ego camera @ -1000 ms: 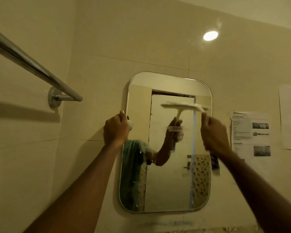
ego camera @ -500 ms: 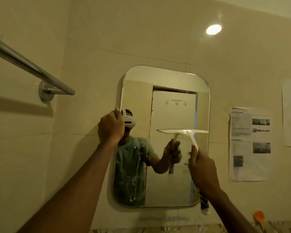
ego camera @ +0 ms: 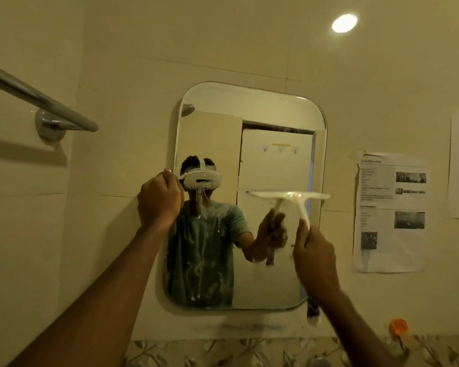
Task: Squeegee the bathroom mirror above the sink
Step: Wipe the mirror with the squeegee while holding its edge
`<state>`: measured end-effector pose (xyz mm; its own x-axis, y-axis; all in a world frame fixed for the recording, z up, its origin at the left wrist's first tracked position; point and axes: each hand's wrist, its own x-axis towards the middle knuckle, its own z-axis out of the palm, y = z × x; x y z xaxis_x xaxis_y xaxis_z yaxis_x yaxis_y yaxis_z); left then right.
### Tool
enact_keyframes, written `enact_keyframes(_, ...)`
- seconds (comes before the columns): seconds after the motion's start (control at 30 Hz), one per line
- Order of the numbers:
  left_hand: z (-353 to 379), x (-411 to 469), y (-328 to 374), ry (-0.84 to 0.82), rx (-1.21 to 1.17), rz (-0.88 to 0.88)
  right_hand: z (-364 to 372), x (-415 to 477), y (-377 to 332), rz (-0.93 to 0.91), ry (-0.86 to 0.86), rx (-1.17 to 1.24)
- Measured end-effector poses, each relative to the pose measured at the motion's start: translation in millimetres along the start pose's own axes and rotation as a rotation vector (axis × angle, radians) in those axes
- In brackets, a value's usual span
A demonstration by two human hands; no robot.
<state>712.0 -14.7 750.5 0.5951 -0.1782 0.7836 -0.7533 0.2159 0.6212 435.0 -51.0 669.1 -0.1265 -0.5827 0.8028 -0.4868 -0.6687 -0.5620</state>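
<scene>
Both hands clenched: squeegee (ego camera: 289,198), mirror (ego camera: 276,160) edge.

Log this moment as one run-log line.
stage: mid-stroke | right hand: grip on white plastic squeegee, blade across right half of rounded wall mirror | left hand: holding mirror's left edge | left half: streaked

- The right half of the rounded rectangular wall mirror (ego camera: 276,160) is open glass above the white plastic squeegee (ego camera: 289,196), whose blade lies level against it.
- The left hand (ego camera: 159,201) grips the mirror's left edge at mid-height, blocking that side.
- White soapy streaks (ego camera: 203,234) run down the mirror's left half.
- A chrome towel rail (ego camera: 51,107) juts from the left wall, well apart from the mirror.
- A printed paper sheet (ego camera: 391,210) hangs flat near the mirror's right edge.
</scene>
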Motion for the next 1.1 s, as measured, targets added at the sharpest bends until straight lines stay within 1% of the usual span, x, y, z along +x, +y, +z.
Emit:
enact_keyframes(0.13, -4.3, -6.9, 0.5, -0.015, -0.002, -0.012, 5.1, -39.7, 17.3, 0.031, -0.046, -0.103)
enact_keyframes(0.2, -7.0, -10.2, 0.4, -0.034, 0.005, -0.013, -3.6, -40.9, 10.2, 0.034, -0.069, -0.079)
enact_keyframes(0.27, -9.0, -10.9, -1.1, -0.050, 0.004, 0.005, -12.9, -26.3, -4.6, 0.013, -0.052, -0.011)
enact_keyframes(0.33, -9.8, -9.8, -4.0, -0.065, 0.005, 0.027, -19.9, 1.8, -21.8, -0.013, 0.012, 0.038)
enact_keyframes(0.4, -10.0, -9.4, -6.5, -0.080, 0.003, 0.046, -22.4, 29.7, -36.3, -0.036, 0.067, 0.028)
enact_keyframes(0.47, -9.6, -9.4, -9.1, -0.082, 0.002, 0.056, -19.0, 38.7, -40.3, -0.059, 0.078, 0.006)
enact_keyframes(0.6, -5.7, -9.4, -15.2, -0.064, -0.007, 0.076, -2.0, -4.1, -9.3, 0.001, 0.053, -0.020)
enact_keyframes(0.7, -5.2, -12.6, -18.7, -0.059, -0.020, 0.076, 10.9, -52.8, 18.8, 0.057, 0.046, -0.104)
enact_keyframes(0.83, -8.3, -20.8, -20.5, -0.061, -0.026, 0.050, 7.8, -89.2, 28.3, 0.092, -0.010, -0.150)
enact_keyframes(0.9, -9.6, -23.3, -21.0, -0.063, -0.034, 0.032, 0.8, -85.7, 17.4, 0.098, -0.014, -0.139)
enact_keyframes(0.97, -10.8, -23.9, -21.3, -0.070, -0.035, 0.027, -6.0, -65.7, 5.0, 0.109, -0.004, -0.075)
enact_keyframes(1.03, -11.3, -24.8, -22.5, -0.075, -0.026, 0.025, -12.3, -37.4, -6.5, 0.086, 0.024, -0.031)
enact_keyframes(1.1, -11.1, -26.2, -23.6, -0.076, -0.020, 0.025, -13.9, -17.8, -11.4, 0.055, 0.050, -0.050)
